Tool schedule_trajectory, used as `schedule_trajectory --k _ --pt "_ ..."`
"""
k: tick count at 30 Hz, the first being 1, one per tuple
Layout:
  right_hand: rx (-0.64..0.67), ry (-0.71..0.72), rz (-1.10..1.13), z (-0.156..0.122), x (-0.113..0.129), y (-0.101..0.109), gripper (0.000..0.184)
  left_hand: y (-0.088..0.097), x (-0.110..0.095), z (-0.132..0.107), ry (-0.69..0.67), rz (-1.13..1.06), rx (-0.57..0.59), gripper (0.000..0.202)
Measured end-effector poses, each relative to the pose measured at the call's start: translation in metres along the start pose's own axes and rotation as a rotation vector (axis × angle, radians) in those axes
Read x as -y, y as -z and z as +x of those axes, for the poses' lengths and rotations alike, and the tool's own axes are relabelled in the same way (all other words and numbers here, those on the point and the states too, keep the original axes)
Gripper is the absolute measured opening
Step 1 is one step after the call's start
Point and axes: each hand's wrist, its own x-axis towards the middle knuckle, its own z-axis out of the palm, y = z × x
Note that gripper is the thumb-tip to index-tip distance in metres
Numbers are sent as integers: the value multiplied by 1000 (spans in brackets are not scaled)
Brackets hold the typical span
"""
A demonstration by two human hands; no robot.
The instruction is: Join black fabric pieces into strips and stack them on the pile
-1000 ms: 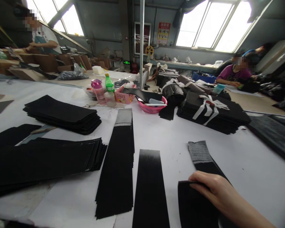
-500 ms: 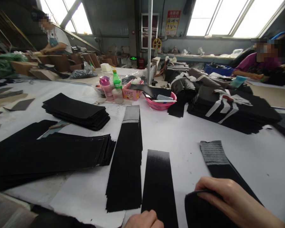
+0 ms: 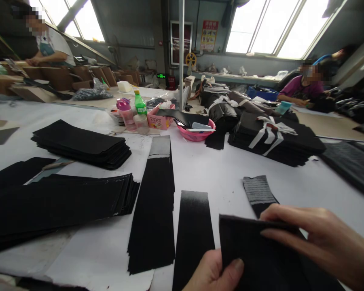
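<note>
My right hand pinches the upper edge of a black fabric piece, which is raised off the table. At its left edge, my left hand grips the same piece with the thumb on top. Just left of it lies a black strip with a greyish far end. Partly behind my right hand, another black strip shows a grey streaked end. Farther left, a fanned stack of black strips points away from me.
Black piece stacks lie on the white table to the left. A pink basin, a green bottle and a tied black bundle stand farther back. Two people work beyond.
My right hand has lifted the black fabric piece higher. My left hand has moved right from the strip and taken hold of the piece's left edge. The view has shifted to the right.
</note>
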Motion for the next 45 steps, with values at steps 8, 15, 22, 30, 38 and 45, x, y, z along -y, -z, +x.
schedule_trajectory --k 8,15,22,30,38,45 --pt "-150 -306 655 29 -26 -18 33 -10 -48 -7 -90 -450 37 58" --pt "-44 -349 823 79 -66 -132 39 64 5 -15 -66 -150 -147 50" --pt "-72 -338 836 97 -90 -167 32 112 14 -10 91 345 -324 44" --pt "-47 -350 835 111 -92 -162 33 137 -22 37 -71 396 -511 32" --pt "-45 -371 877 116 -101 -164 36 153 -19 58 -22 377 -589 30" --pt "-149 -428 595 127 -106 -169 35 157 -20 66 2 608 -618 34"
